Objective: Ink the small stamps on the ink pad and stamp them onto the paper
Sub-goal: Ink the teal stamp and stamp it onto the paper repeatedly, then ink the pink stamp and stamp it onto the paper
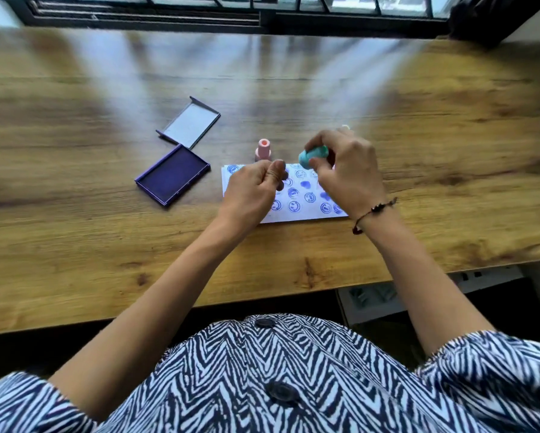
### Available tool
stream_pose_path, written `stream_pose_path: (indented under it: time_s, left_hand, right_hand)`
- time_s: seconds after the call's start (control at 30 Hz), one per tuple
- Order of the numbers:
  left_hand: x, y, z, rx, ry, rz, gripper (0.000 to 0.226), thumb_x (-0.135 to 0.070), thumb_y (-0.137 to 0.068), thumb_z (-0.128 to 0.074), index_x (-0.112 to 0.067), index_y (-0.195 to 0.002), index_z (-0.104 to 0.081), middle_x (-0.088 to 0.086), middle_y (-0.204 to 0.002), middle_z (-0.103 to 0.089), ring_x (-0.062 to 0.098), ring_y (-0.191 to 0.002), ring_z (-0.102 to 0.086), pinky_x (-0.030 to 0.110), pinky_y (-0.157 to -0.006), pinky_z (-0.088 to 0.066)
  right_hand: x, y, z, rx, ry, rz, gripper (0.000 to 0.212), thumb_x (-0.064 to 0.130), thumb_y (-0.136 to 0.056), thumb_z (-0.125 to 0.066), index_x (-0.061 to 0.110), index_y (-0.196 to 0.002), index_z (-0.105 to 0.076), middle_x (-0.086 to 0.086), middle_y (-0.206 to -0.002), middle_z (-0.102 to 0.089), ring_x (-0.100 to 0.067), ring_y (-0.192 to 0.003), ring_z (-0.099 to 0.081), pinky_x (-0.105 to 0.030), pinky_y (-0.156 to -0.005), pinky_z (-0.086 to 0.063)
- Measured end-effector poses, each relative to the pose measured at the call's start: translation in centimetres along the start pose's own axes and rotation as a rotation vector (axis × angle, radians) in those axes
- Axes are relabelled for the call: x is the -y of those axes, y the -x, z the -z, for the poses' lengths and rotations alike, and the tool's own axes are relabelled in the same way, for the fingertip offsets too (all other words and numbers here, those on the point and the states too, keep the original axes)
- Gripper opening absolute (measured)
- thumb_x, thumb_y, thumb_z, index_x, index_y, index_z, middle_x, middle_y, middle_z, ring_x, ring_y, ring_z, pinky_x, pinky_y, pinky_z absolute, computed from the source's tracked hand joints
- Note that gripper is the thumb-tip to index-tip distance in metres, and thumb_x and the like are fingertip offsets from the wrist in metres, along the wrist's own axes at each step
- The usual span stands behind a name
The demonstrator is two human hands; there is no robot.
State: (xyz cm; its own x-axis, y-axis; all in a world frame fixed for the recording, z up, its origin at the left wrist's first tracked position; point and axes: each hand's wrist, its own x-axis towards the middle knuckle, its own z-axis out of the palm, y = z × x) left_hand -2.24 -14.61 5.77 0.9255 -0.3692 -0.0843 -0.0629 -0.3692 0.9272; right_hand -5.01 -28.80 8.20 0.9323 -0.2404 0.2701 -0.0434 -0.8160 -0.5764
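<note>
1. The right hand (345, 170) is clamped on a teal stamp (313, 155), pinched between thumb and fingertips. The stamp lies tilted on its side in the grip, lifted above the far edge of the paper (297, 217) and not touching it.
2. The left hand (253, 192) is curled into a loose fist, thumb pressed against the bent forefinger. Nothing can be seen in it; whether it pinches something small cannot be told. It sits over the left half of the paper.
3. The paper lies flat on the wooden table (450, 151), its long edge running left to right. Rows of blue round stamp prints (293, 192) cover it, with a few solid blue blotches among them. Both hands hide part of the sheet.
4. A pink stamp (263, 150) stands upright on the table, just beyond the paper's far left corner and apart from both hands.
5. The ink pad (172, 175) lies open to the left of the paper, near it but not touching, its dark purple surface facing up.
6. The ink pad lid (190, 123) lies inside-up, farther from the paper than the pad and just beside the pad's far corner.
7. A dark cord bracelet (373, 212) circles the right wrist, over the paper's right end.
</note>
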Motion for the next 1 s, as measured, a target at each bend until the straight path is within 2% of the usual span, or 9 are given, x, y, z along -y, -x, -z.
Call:
stream_pose_path:
  time_s: [0.17, 0.37, 0.47, 0.53, 0.6, 0.7, 0.77, 0.87, 1.0]
  left_hand:
    - [0.4, -0.5, 1.1, -0.078, 0.024, 0.050, 0.034, -0.033, -0.095, -0.041, -0.011, -0.092, -0.066, 0.001, -0.080, -0.063, 0.005, -0.064, -0.052, 0.031, -0.061, -0.040]
    - [1.0, -0.3, 2.0, -0.117, 0.131, 0.068, 0.029, -0.029, -0.094, -0.045, -0.010, -0.090, -0.066, 0.003, -0.077, -0.063, 0.018, -0.070, -0.054, 0.038, -0.061, -0.045]
    - [1.6, -0.4, 2.2, -0.148, 0.165, 0.100, 0.026, -0.028, -0.093, -0.046, -0.012, -0.089, -0.066, 0.006, -0.082, -0.065, 0.019, -0.072, -0.056, 0.032, -0.055, -0.045]
    - [1.8, -0.6, 2.3, -0.161, 0.170, 0.113, 0.025, -0.026, -0.093, -0.047, -0.011, -0.087, -0.066, 0.006, -0.081, -0.064, 0.018, -0.069, -0.055, 0.023, -0.048, -0.045]
    - [2.0, -0.7, 2.5, -0.166, 0.149, 0.107, 0.025, -0.022, -0.093, -0.048, -0.007, -0.084, -0.066, 0.013, -0.080, -0.064, 0.018, -0.065, -0.054, 0.020, -0.044, -0.046]
    - [2.6, -0.4, 3.2, -0.206, 0.132, 0.094, 0.019, -0.016, -0.091, -0.051, -0.005, -0.097, -0.066, 0.016, -0.085, -0.067, 0.019, -0.073, -0.058, 0.032, -0.069, -0.052]
    - [3.0, -0.2, 3.8, -0.223, 0.188, 0.085, 0.020, -0.015, -0.089, -0.054, -0.006, -0.105, -0.062, 0.007, -0.085, -0.065, 0.012, -0.069, -0.059, 0.027, -0.070, -0.052]
    - [3.2, 0.0, 4.5, -0.206, 0.290, 0.045, 0.018, -0.021, -0.086, -0.061, -0.012, -0.101, -0.063, -0.005, -0.080, -0.066, 0.004, -0.064, -0.063, 0.017, -0.063, -0.051]
    - [2.9, 0.3, 4.9, -0.225, 0.341, -0.011, 0.014, -0.030, -0.080, -0.068, -0.019, -0.088, -0.069, -0.008, -0.075, -0.071, 0.006, -0.065, -0.065, 0.020, -0.063, -0.052]
  right_hand:
    - [-2.5, -6.1, -1.4, 0.124, 0.579, 0.108, 0.028, -0.002, -0.077, -0.050, 0.007, -0.099, -0.063, -0.019, -0.104, -0.063, -0.038, -0.109, -0.047, -0.041, -0.080, -0.045]
    - [-2.3, -6.8, -2.0, 0.222, 0.729, 0.093, 0.029, 0.005, -0.079, -0.053, 0.007, -0.106, -0.061, -0.020, -0.112, -0.059, -0.041, -0.114, -0.041, -0.045, -0.088, -0.041]
    - [0.1, -5.8, -3.1, 0.185, 0.496, 0.144, 0.030, 0.020, -0.083, -0.056, 0.009, -0.111, -0.058, -0.021, -0.114, -0.058, -0.038, -0.114, -0.044, -0.042, -0.089, -0.042]
    - [2.1, -5.3, -4.4, 0.271, 0.312, 0.153, 0.032, 0.028, -0.084, -0.056, 0.010, -0.111, -0.058, -0.020, -0.113, -0.060, -0.036, -0.109, -0.050, -0.039, -0.087, -0.042]
    - [3.3, -5.1, -5.7, 0.360, 0.329, 0.159, 0.031, 0.027, -0.085, -0.055, 0.009, -0.110, -0.059, -0.020, -0.113, -0.060, -0.036, -0.107, -0.053, -0.039, -0.086, -0.043]
    - [3.4, -5.3, -6.1, 0.339, 0.292, 0.142, 0.022, 0.013, -0.082, -0.055, 0.006, -0.101, -0.065, -0.020, -0.107, -0.062, -0.034, -0.100, -0.057, -0.035, -0.081, -0.043]
    - [3.4, -4.9, -5.7, 0.257, 0.010, 0.048, 0.016, 0.008, -0.077, -0.059, 0.006, -0.091, -0.068, -0.018, -0.094, -0.068, -0.027, -0.085, -0.061, -0.030, -0.074, -0.045]
    - [4.1, -3.6, -5.0, 0.291, -0.512, -0.132, 0.009, 0.002, -0.074, -0.067, 0.005, -0.082, -0.068, -0.017, -0.074, -0.068, -0.017, -0.060, -0.060, -0.024, -0.056, -0.053]
    - [4.7, -2.4, -5.0, 0.291, -0.689, -0.188, 0.008, 0.003, -0.075, -0.070, 0.009, -0.078, -0.066, -0.007, -0.064, -0.062, -0.012, -0.054, -0.059, -0.020, -0.052, -0.053]
